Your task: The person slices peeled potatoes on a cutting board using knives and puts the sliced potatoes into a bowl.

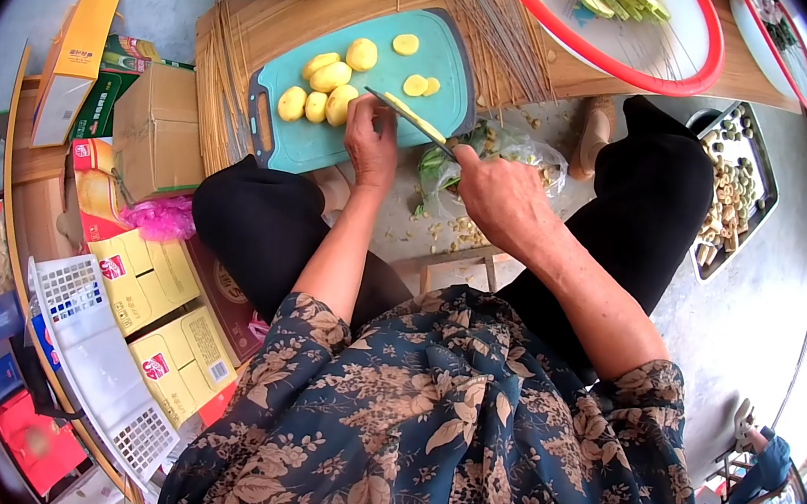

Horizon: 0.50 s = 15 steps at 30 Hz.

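My right hand (505,202) is closed round the knife (409,124), a yellow piece lying along its blade. My left hand (371,147), apart from it, bends its fingers near the blade tip, over the 6 o'clock side of the board (448,56); its grip cannot be made out. Whole potatoes (331,77) lie toward 9 o'clock, slices (406,44) toward 1 and 3.
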Available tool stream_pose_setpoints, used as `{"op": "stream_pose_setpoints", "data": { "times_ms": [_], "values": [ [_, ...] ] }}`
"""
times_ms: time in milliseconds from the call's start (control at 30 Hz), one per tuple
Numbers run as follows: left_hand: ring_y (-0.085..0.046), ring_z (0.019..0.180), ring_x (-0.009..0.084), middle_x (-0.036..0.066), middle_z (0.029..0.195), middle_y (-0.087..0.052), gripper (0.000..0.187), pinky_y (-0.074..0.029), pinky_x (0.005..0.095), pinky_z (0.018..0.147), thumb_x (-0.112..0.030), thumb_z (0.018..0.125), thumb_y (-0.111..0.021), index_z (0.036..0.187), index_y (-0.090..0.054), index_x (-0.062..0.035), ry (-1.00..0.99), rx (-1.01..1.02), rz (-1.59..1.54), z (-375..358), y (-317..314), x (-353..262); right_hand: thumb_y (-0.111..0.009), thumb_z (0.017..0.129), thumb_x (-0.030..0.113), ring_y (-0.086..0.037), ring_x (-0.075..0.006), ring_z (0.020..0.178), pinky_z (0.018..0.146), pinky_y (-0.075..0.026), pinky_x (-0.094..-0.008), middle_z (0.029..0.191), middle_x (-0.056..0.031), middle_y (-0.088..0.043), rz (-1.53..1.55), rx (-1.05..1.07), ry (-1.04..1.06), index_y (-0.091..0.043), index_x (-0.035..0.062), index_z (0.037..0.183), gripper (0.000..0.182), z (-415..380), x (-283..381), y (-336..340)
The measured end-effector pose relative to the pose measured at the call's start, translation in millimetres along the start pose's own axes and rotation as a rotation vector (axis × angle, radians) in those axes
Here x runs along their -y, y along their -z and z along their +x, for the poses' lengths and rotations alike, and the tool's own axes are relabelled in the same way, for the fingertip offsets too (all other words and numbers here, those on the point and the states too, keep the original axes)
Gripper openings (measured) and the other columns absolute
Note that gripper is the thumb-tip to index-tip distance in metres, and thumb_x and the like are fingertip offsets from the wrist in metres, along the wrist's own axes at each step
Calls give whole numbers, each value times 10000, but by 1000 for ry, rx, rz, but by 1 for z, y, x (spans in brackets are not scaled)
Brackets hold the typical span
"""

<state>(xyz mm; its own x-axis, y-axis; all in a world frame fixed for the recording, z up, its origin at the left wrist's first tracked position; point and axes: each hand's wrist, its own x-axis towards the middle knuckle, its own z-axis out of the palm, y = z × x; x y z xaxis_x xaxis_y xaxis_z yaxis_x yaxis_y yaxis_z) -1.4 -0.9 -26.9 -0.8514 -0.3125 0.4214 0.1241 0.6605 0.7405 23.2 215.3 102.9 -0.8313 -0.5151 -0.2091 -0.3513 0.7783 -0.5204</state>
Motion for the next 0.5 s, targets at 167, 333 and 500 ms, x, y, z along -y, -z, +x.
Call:
{"op": "stream_pose_setpoints", "data": {
  "times_ms": [167,333,500],
  "values": [
    [-616,818,287,122,960,-619,195,-501,378,733,-10,871,-652,1062,-613,-15,13,19,8,0,1,-2,-489,926,94,-644,-427,617,566,-483,-540,622,-203,-618,-16,-71,75,-530,4,1023,138,7,-4,-9],
    [-615,808,291,122,946,-620,191,-501,383,721,-16,875,-649,1065,-625,-15,0,5,-2,1,1,-3,-495,920,92,-642,-438,627,579,-483,-550,634,-206,-626,-14,-61,75,-532,11,1015,130,14,-2,-9],
    [-615,838,327,133,938,-615,131,-495,405,733,-15,867,-639,995,-614,-16,31,8,-13,1,0,-4,-500,913,91,-647,-446,655,623,-489,-566,652,-215,-637,-15,-29,55,-535,13,1004,124,29,1,-16]
  ]
}}
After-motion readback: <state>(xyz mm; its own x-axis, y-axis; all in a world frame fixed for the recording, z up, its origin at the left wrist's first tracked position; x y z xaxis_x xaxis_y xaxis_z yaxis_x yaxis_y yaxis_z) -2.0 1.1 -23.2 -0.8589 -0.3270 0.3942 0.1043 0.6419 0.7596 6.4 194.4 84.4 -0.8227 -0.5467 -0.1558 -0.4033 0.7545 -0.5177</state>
